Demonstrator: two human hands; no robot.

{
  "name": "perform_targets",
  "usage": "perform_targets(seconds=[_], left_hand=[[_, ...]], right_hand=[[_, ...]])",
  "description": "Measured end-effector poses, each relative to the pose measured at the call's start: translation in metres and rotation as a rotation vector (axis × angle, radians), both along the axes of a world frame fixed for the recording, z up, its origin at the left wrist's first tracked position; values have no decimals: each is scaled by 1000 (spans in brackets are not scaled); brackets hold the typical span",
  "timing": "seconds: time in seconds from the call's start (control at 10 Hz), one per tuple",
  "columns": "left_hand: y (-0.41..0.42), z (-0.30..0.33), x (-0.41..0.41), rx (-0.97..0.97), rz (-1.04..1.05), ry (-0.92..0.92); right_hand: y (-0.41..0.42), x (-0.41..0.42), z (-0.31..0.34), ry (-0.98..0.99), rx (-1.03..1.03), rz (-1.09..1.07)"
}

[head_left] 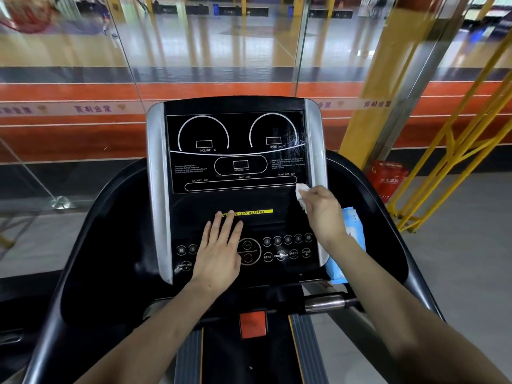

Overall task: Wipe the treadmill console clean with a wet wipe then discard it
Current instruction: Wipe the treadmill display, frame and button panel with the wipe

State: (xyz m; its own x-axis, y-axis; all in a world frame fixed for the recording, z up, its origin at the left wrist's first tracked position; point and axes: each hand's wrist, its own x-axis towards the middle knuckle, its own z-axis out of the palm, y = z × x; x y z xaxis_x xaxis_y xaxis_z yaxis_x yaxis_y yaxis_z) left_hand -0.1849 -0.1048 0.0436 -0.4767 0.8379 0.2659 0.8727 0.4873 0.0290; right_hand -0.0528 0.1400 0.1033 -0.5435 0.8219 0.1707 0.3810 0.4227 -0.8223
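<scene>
The treadmill console (238, 189) fills the middle of your view — black face, silver side rails, upright and tilted toward you. Its display panel (235, 151) sits above both sets of fingers, with damp streaks on its right side, straight above your right fingertips.

Your left hand (219, 250) lies flat on the button area, palm down, fingers (221, 223) spread and straight, gripping nothing. Their tips touch the yellow strip (249, 212) and cover its left end. The round start button (248, 250) is just right of those fingers; the numbered keys (288, 239) run further right, below your right wrist.

Your right hand (321, 209) is at the panel's lower right corner, fingers curled closed on the wet wipe (301, 194). The wipe is bunched, white, sticking out past the fingertips to the upper left and touching the console at the panel's bottom edge.

Behind the right wrist, on the side away from the fingers, a blue-and-white wipe pack (352, 234) leans against the console's right rail — partly hidden by your forearm.

Well below both hands, an orange tab (252, 324) sits at the console's base.
</scene>
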Motion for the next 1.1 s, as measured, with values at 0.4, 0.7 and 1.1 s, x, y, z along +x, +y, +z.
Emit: perform_targets(seconds=[0.4, 0.7, 1.1], left_hand=[[-37, 0, -21, 59, 99, -29], [-89, -9, -41, 55, 217, -64], [-121, -16, -60, 66, 253, -82]], right_hand=[[-63, -60, -12, -102, 365, 221], [-113, -129, -11, -121, 504, 414], [-187, -165, -21, -219, 703, 745]])
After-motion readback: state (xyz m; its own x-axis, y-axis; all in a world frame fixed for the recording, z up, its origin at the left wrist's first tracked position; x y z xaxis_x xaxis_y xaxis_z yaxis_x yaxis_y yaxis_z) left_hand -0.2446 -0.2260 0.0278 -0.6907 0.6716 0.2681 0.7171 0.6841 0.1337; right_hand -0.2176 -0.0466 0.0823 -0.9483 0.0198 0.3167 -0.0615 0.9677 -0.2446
